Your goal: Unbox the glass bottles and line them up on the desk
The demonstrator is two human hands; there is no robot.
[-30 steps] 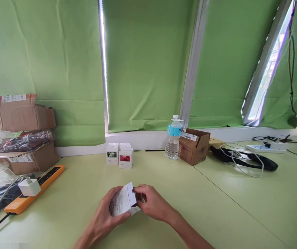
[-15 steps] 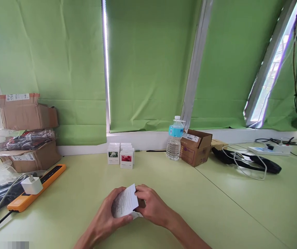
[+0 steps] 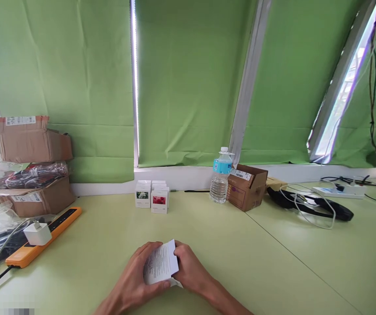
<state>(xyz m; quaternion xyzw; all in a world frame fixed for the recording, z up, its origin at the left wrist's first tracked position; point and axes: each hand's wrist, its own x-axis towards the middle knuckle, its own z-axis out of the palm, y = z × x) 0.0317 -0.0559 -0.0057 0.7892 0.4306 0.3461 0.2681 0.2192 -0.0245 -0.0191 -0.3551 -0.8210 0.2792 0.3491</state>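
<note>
Both my hands are close together low on the pale green table (image 3: 86, 258). My left hand (image 3: 131, 280) curls around a folded, printed white leaflet (image 3: 160, 262), pinching it from the left. My right hand (image 3: 191, 269) presses against the leaflet's right edge. A white corner (image 3: 176, 283) sticks out beneath the leaflet, possibly a small box, though the hands and paper hide most of it. Ahead of my hands stand several small white boxes (image 3: 152, 197) with flower pictures on their fronts.
A water bottle (image 3: 220, 177) and an open cardboard box (image 3: 247, 187) stand at the table's back. On the left are an orange power strip (image 3: 43, 237) with a white plug (image 3: 37, 233) and stacked parcels (image 3: 33, 140). A black strap (image 3: 309, 204) and white cable lie right.
My hands and the leaflet have moved slightly lower and closer together, and less of the white item below the leaflet shows. The leaflet stays held between both hands.
</note>
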